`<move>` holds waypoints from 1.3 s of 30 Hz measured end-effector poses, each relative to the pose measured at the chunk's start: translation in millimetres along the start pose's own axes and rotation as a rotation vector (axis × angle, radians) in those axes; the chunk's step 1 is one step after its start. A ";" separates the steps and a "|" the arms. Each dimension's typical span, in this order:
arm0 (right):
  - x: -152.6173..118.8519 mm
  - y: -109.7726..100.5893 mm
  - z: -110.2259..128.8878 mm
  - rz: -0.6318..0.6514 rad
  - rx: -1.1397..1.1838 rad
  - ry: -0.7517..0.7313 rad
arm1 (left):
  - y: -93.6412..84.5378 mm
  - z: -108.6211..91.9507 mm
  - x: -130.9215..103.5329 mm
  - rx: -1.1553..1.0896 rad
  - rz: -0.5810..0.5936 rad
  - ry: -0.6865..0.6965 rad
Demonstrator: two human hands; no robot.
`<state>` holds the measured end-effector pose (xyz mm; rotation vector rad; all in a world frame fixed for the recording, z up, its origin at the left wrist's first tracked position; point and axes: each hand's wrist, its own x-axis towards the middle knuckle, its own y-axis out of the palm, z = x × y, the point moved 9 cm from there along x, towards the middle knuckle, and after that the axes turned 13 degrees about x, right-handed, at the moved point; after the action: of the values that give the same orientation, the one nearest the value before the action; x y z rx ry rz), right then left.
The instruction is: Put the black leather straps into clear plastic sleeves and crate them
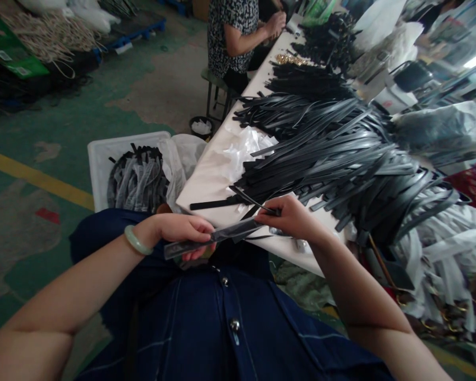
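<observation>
Between my two hands stretches a black strap in a clear plastic sleeve (pixel 232 230), above my lap at the table's near edge. My left hand (pixel 188 233), with a pale bangle at the wrist, closes around its left part. My right hand (pixel 287 214) pinches its other end, and a thin dark strip (pixel 249 200) sticks out from these fingers toward the upper left. What lies inside the right palm is hidden. Just beyond my hands, another black strap (pixel 214 203) lies flat near the table corner, beside a large pile of black straps (pixel 321 159).
The white table (pixel 210 174) runs away to the upper right, with clear plastic sleeves (pixel 248 148) on it. A white bin (pixel 97 169) holding sleeved straps stands at the left. A co-worker (pixel 232 37) sits on a stool farther along. Plastic-wrapped goods (pixel 456 243) crowd the right.
</observation>
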<state>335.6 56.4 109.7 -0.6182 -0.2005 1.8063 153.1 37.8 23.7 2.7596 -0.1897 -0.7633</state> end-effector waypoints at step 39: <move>-17.9 -25.4 5.8 -0.372 -0.167 -0.158 | -27.2 -37.7 0.4 0.230 -0.239 0.032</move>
<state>357.6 49.1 131.2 -0.5149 -0.5417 1.4857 174.5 72.1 46.6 3.0493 0.0657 -0.7986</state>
